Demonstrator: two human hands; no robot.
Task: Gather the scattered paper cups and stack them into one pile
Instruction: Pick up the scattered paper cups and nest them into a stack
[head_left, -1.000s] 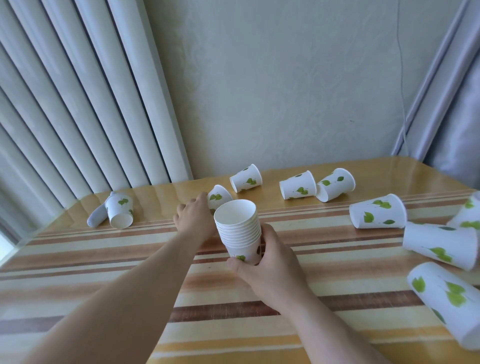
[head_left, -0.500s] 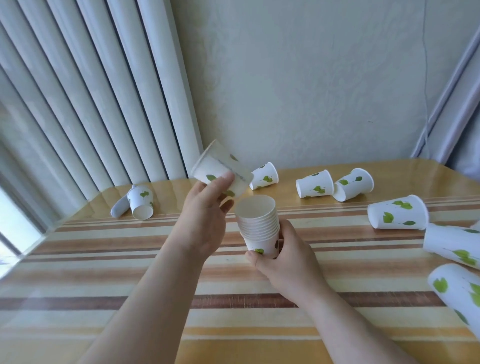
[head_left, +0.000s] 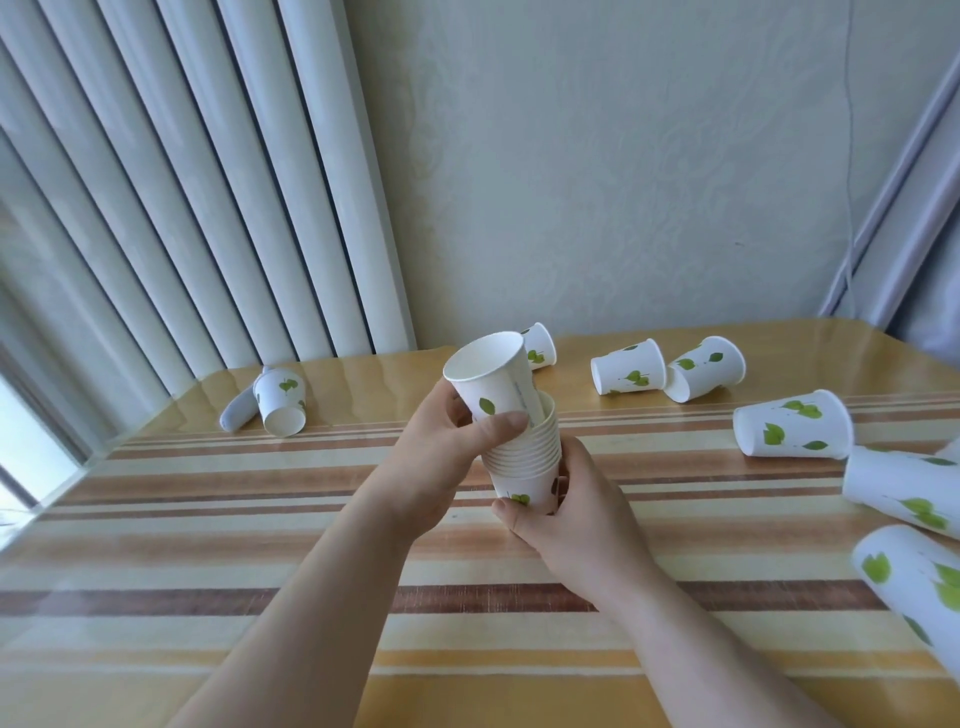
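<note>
White green-leafed cups (head_left: 792, 425) on striped tablecloth (head_left: 208, 519).

Soft daylight from left, glossy table (head_left: 218, 519) glare, wide-angle edges

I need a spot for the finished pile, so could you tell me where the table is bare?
The striped wooden table is bare front and left, from the hands up to the lone white leaf-printed paper cup. The right edge is crowded with fallen cups.

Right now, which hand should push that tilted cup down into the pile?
The left hand. Its fingers already grip the tilted cup, whose bottom sits in the top of the pile. The right hand is busy holding the pile from below, so it should probably just steady it.
</note>
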